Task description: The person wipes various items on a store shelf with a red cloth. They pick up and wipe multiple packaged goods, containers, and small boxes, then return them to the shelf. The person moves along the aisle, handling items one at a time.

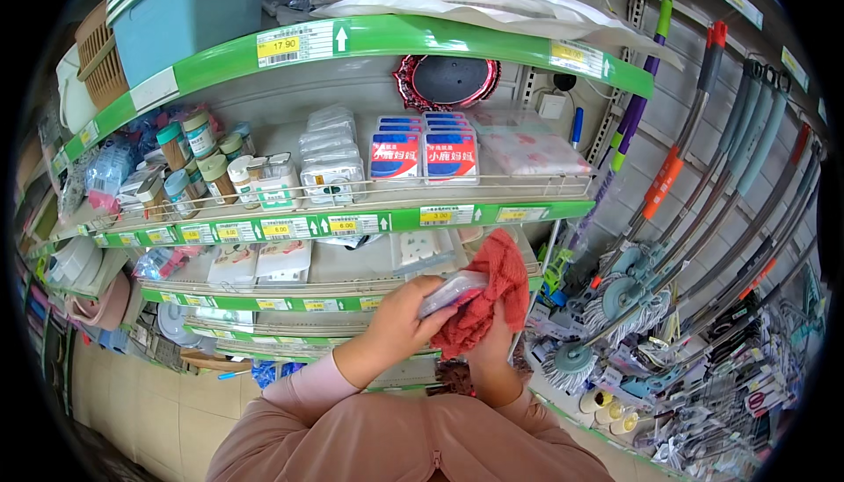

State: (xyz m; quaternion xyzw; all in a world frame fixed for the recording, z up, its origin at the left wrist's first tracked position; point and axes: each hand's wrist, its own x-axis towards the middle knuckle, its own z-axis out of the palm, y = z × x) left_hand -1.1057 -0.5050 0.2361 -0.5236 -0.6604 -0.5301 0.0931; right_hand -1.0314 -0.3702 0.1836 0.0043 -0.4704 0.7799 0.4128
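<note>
In front of my chest, my left hand [397, 319] is closed round a small flat pack in clear plastic [453, 292], with a reddish-pink part along its lower edge. A crumpled red cloth [501, 281] hangs over my right hand [494, 341], whose fingers are mostly hidden beneath it. The cloth touches the far end of the pack. Just beyond my hands runs a lower shelf [387, 264] with a clear plastic box [420, 251] on it.
The middle shelf carries toothpick jars [200, 135], white packs [331, 161], red-and-blue boxes [450, 157] and a red-rimmed tray [447, 82]. A wire rail [369, 185] fronts it. Above are a blue bin [189, 20] and white bags [440, 3]. Mops [629, 293] hang at the right.
</note>
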